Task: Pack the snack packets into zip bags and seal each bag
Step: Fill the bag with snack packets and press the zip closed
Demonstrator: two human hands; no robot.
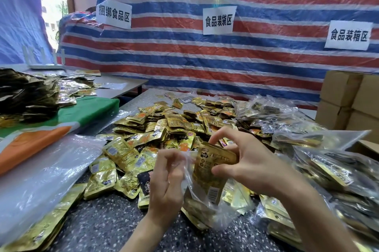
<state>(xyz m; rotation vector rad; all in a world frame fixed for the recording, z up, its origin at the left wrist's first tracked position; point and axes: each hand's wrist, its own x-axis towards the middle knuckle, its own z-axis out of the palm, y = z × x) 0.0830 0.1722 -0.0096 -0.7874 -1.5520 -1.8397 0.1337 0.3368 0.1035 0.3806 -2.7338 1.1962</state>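
Feeding snack packet (213, 161), pinched by right hand (252, 161), into zip bag (207, 208); left hand (168, 171) pinches its mouth, which may sag and snag.

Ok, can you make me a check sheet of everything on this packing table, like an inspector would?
Surface: dark speckled table, mostly covered.
Job's things: heap of gold packets; one clear bag with a packet partly inside; filled bags piled on the right.
Clutter: loose plastic sheets and a green and orange sack on the left.
Grips: left hand pinches the bag's mouth; right hand holds the packet's top.
Cables: nothing seen.
Surroundings: striped tarp with three paper signs; cardboard boxes far right.
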